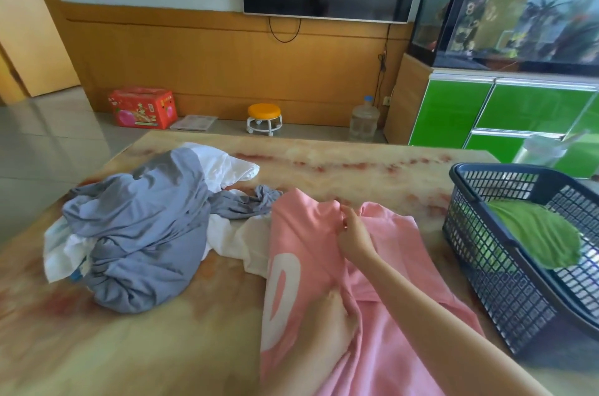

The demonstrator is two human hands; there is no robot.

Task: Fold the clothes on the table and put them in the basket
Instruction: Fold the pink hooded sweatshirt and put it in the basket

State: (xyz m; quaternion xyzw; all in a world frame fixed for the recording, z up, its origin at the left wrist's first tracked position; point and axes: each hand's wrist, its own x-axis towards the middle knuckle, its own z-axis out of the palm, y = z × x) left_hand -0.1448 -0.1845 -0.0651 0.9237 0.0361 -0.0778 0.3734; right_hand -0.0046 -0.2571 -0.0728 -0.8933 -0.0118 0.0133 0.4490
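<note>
The right hand (353, 232), at the centre of the frame, pinches a raised fold of the pink shirt (382, 347) near its far edge, fingers curled round the cloth. Below it, the left hand (330, 321) lies on the same shirt with its fingertips at a crease; it is blurred, so whether it grips or only presses cannot be told. The shirt, with a large white print, spreads from the centre to the bottom edge on the marble-patterned desk (356, 168).

Left of it a white garment (240, 243) touches the shirt, and a heap of grey clothes (139, 233) sits on more white cloth. At the right edge stands a dark mesh basket (505, 292) holding a folded green garment (538, 233).

Beyond the desk, along the wall, are a red box (142, 107), an orange stool (264, 118) and a water bottle (364, 120).
</note>
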